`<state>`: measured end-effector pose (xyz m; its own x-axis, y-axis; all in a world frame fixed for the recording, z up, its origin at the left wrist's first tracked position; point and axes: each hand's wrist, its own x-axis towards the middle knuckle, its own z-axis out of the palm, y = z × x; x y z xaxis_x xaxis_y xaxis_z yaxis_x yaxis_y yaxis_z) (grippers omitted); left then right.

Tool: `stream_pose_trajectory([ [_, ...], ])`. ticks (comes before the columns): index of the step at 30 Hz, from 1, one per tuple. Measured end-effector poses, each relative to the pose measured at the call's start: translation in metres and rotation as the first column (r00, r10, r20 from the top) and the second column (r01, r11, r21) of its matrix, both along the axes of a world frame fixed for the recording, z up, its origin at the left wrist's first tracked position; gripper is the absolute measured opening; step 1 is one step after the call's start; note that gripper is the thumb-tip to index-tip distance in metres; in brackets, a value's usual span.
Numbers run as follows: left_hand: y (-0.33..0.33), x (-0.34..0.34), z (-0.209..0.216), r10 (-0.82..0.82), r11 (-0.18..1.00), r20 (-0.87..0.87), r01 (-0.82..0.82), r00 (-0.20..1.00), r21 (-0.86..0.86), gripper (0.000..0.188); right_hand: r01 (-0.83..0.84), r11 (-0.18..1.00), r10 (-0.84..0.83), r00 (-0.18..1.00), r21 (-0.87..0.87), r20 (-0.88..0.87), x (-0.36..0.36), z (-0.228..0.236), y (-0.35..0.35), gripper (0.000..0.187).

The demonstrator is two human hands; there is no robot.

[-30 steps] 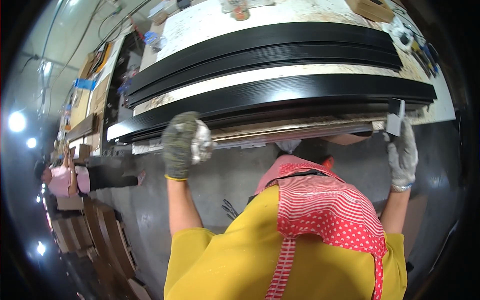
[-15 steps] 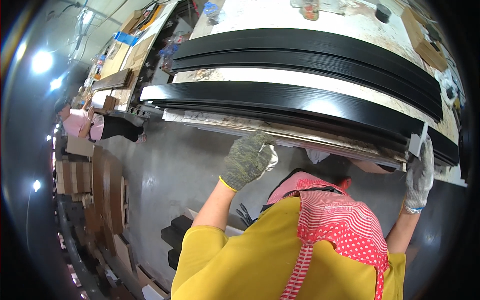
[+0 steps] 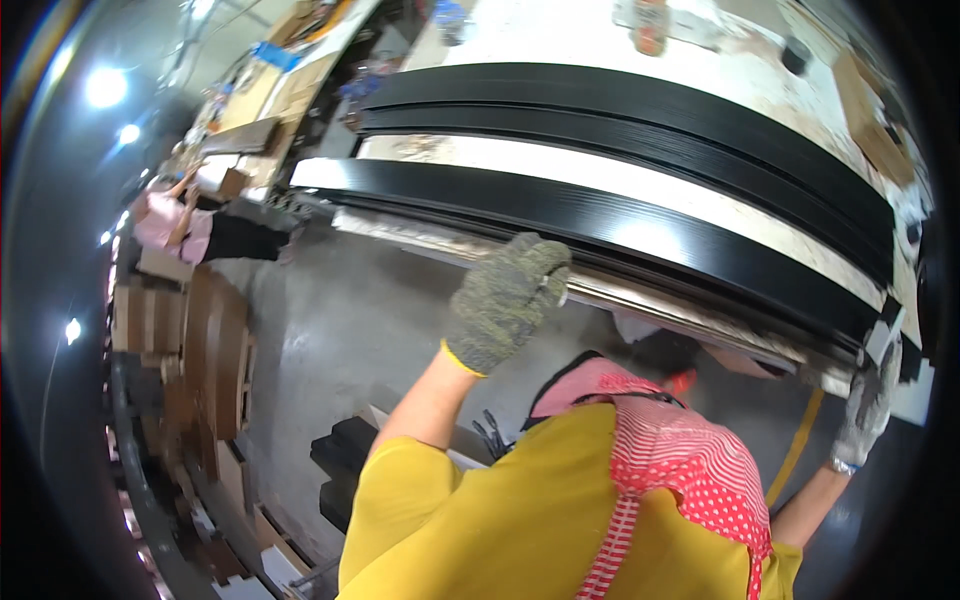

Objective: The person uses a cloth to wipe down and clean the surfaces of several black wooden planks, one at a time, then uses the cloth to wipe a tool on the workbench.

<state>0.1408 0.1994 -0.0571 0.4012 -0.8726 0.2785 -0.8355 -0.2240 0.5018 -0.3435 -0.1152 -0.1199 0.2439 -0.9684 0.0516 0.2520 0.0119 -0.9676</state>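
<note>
A long glossy black board lies along the near edge of the workbench, on top of other dark boards. My left hand, in a dark mottled green glove with a yellow cuff, is closed just in front of its near edge. A pale bit shows at the fingers; I cannot make out what it is. In a grey-white glove, my right hand grips a flat pale grey piece at the board's right end. The right fingers are partly hidden behind this piece.
Farther back on the white bench top lie more black boards. A bottle, a dark cup and a wooden box stand behind them. At the far left a person in pink stands by another table.
My left hand has moved slightly up and right, nearer the board's edge. My right hand, with the pale piece, has shifted right and a little down. The whole view has tilted slightly.
</note>
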Motion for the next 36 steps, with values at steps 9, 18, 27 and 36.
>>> stream_pose_trajectory([
  [9,-0.072,-0.053,0.025,-0.112,0.982,0.305,0.059,0.946,0.179,0.018,0.202,0.977,-0.209,0.969,0.07,0.128,-0.065,0.03,-0.05,0.046],
  [18,-0.117,-0.109,0.022,0.046,0.88,0.317,-0.189,0.947,0.437,0.083,0.234,0.941,-0.282,0.941,-0.242,-0.185,-0.111,0.021,-0.114,0.057],
  [27,-0.14,-0.11,0.025,-0.036,0.827,0.415,-0.206,0.909,0.523,0.08,0.252,0.947,-0.286,0.944,-0.199,-0.165,-0.129,0.004,-0.134,0.057],
  [36,-0.141,-0.076,0.027,-0.267,0.816,0.441,-0.043,0.857,0.577,0.073,0.345,0.813,-0.508,0.814,-0.469,-0.282,-0.079,0.033,-0.084,0.048],
])
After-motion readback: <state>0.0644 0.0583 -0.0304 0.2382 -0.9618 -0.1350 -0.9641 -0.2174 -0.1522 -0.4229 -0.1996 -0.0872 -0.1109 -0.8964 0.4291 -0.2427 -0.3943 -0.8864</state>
